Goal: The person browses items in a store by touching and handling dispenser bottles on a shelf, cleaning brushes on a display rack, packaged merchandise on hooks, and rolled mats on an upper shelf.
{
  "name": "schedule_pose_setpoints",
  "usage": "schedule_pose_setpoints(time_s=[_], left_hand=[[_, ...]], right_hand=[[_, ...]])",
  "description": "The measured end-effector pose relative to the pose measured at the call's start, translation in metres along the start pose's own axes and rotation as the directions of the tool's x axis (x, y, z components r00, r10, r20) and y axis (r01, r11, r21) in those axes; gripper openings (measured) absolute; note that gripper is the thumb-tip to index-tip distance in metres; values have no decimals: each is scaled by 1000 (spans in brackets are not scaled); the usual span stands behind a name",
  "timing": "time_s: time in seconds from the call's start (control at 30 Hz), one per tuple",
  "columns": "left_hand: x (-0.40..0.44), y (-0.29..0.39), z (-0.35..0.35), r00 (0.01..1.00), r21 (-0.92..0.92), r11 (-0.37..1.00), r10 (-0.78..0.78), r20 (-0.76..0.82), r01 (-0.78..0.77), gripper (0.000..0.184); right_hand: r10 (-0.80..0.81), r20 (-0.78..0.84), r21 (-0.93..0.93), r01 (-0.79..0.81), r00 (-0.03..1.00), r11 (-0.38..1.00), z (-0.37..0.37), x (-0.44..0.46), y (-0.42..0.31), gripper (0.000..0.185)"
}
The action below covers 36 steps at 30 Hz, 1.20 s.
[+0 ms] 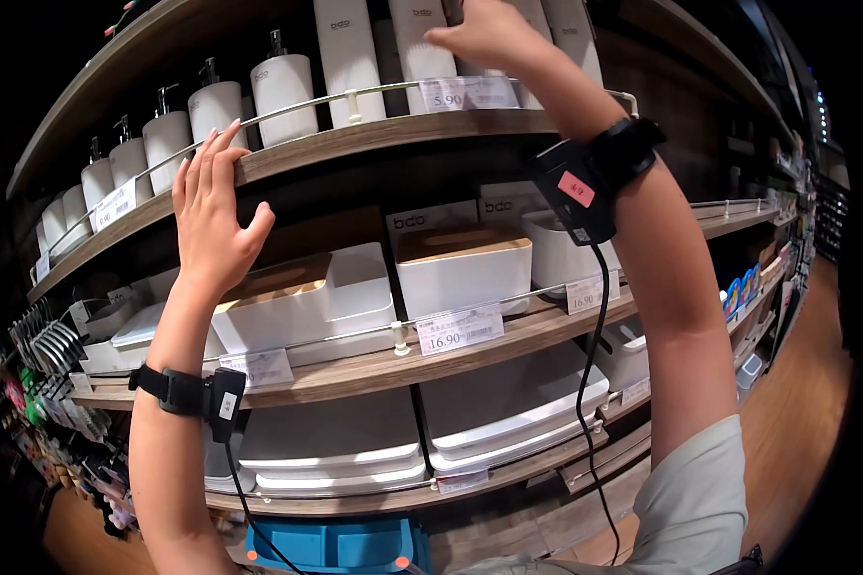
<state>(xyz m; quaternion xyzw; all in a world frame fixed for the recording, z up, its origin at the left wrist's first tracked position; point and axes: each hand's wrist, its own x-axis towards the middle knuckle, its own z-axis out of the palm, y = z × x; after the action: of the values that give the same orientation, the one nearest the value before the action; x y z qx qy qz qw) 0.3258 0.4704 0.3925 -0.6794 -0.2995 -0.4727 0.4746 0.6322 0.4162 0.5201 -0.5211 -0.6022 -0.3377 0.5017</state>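
Observation:
My left hand (216,206) is raised to the upper shelf, its fingers stretched out and resting at the wooden shelf edge and metal rail (288,107). Just beyond its fingertips stand grey-white pump dispensers (283,91). My right hand (489,38) reaches up at the top of the view, in front of tall, pale boxes marked "bdo" (350,57). Its thumb is extended left over the front of one tall box (424,57). The other fingers are mostly cut off by the upper frame edge, so their grip is hidden. Below it hangs a price label (468,94) reading 5.90.
White boxes with wooden lids (465,273) fill the middle shelf, behind a rail with price labels (460,329). Lower down lie stacked white trays (340,460). A blue bin (331,546) sits at the bottom. Cables (590,383) hang from both wrist-worn devices. Wooden floor (796,402) shows at right.

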Motion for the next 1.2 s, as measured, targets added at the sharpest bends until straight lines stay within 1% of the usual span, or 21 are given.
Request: schedule_pose_setpoints(time_s=[0.03, 0.1, 0.13, 0.17, 0.23, 0.27, 0.3, 0.37, 0.4, 0.43, 0.5, 0.53, 0.6, 0.63, 0.7, 0.83, 0.9, 1.03, 1.13, 1.2], left_hand=[[0, 1, 0, 1000, -4, 1000, 7, -2, -7, 51], [1, 2, 0, 1000, 14, 1000, -13, 14, 13, 52], [1, 2, -2, 1000, 16, 1000, -13, 13, 12, 52], [1, 3, -2, 1000, 11, 1000, -6, 9, 6, 52], [1, 3, -2, 1000, 17, 1000, -1, 1, 1, 50], [1, 3, -1, 1000, 17, 1000, 1, -3, -1, 50], [1, 3, -1, 1000, 11, 1000, -2, -4, 2, 50], [0, 2, 0, 1000, 26, 1000, 2, -18, -1, 50], [0, 3, 1, 1000, 30, 1000, 0, -20, 1, 50], [0, 2, 1, 1000, 27, 1000, -3, -19, 3, 50], [-1, 2, 2, 1000, 30, 999, -11, -12, 12, 53], [-1, 2, 2, 1000, 28, 999, -14, -11, 14, 53], [-1, 2, 2, 1000, 31, 999, -16, -7, 16, 53], [-1, 2, 2, 1000, 30, 999, -16, -8, 17, 53], [-1, 1, 2, 1000, 30, 999, -15, -9, 15, 52], [-2, 1, 2, 1000, 24, 1000, -12, -13, 12, 52], [-1, 1, 2, 1000, 36, 999, -11, -15, 12, 53], [0, 2, 1, 1000, 31, 1000, -2, -15, 2, 53], [-1, 3, 1, 1000, 31, 999, -11, -9, 11, 54], [-1, 3, 2, 1000, 21, 1000, -3, -15, 4, 52]], right_hand=[[-6, 18, -24, 7, 1000, 1000, 5, -4, 2, 90], [32, 66, 1, -32, 997, 999, 6, -12, -1, 93], [27, 43, 41, -28, 999, 999, -1, -22, -5, 82], [32, 37, 36, -33, 999, 999, -1, -19, 0, 82], [20, -198, 56, -9, 980, 998, 5, -11, 15, 66], [-10, -349, 5, 12, 937, 1000, 9, -9, 24, 49], [-13, -346, -1, 13, 938, 1000, 5, -9, 31, 49], [-29, -242, -48, 18, 970, 999, -1, -9, 43, 43], [21, -240, -86, -43, 971, 995, 4, -4, 49, 35], [20, -237, -89, -42, 971, 995, 10, -1, 54, 35], [172, -166, -124, -194, 971, 973, 18, 3, 60, 44], [171, -164, -126, -193, 971, 973, 19, 4, 62, 44], [202, 0, -51, -201, 979, 978, 17, 6, 68, 74], [201, 0, -52, -201, 980, 978, 18, 7, 71, 74], [205, 79, 30, -208, 975, 978, 20, 10, 77, 63], [155, 67, 21, -156, 986, 987, 27, 21, 87, 60], [189, 107, 80, -197, 976, 977, 29, 25, 87, 33], [161, 93, 84, -169, 983, 982, 32, 24, 85, 36], [208, 101, 108, -218, 973, 970, 32, 22, 81, 42], [89, 104, 95, -98, 991, 991, 29, 18, 80, 50]])
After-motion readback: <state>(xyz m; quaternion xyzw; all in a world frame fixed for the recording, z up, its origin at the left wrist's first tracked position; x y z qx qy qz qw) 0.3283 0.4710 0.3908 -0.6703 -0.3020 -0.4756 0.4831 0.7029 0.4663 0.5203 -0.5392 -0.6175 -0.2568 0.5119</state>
